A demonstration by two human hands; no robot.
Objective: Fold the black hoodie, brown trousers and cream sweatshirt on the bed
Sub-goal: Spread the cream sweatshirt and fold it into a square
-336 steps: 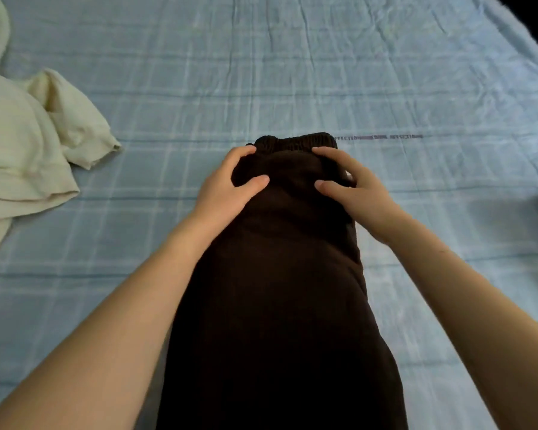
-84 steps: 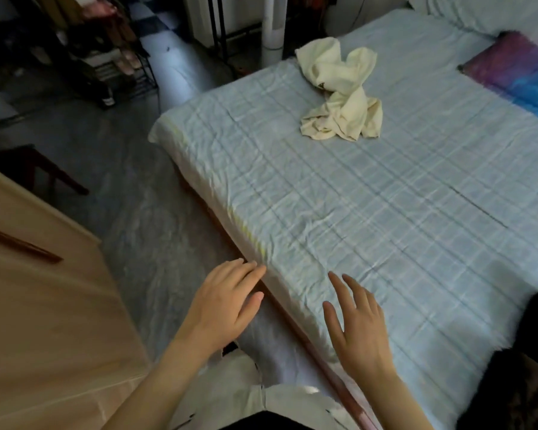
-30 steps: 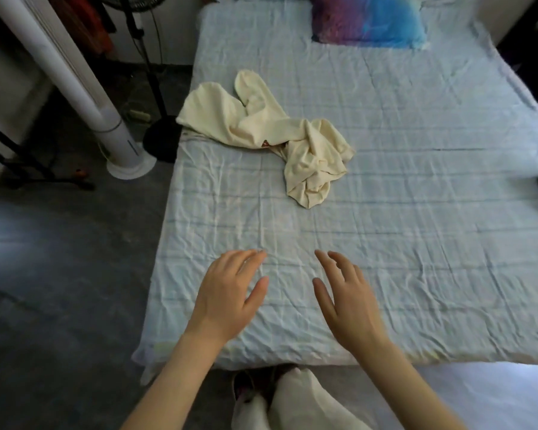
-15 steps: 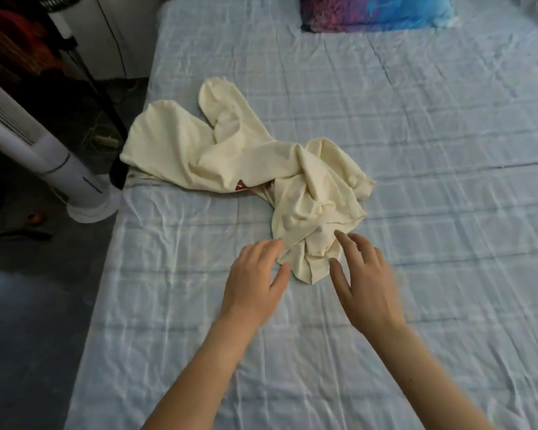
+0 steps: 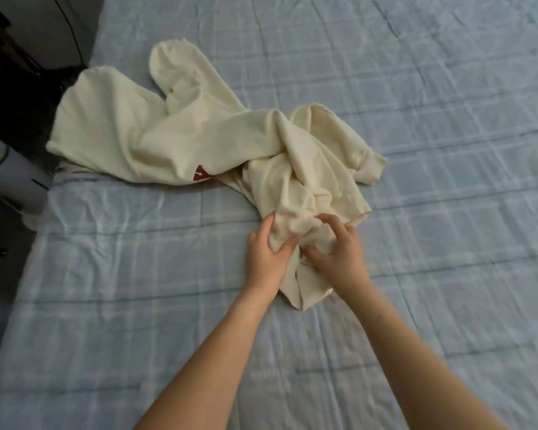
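Note:
The cream sweatshirt (image 5: 199, 128) lies crumpled on the bed (image 5: 416, 274), spread toward the left edge, with a small red patch showing near its middle. Its near end is bunched into a wad. My left hand (image 5: 266, 259) grips the left side of that wad, fingers curled into the cloth. My right hand (image 5: 336, 252) grips the right side of the same wad, right beside the left hand. The black hoodie and brown trousers are out of view.
The bed has a wrinkled pale blue checked sheet. Its left edge runs down the left side of the view, with dark floor beyond. A white cylindrical appliance (image 5: 10, 175) stands on the floor beside that edge.
Both hands reached forward from the bare sheet and closed on the near end of the cream sweatshirt. The view moved closer over the garment.

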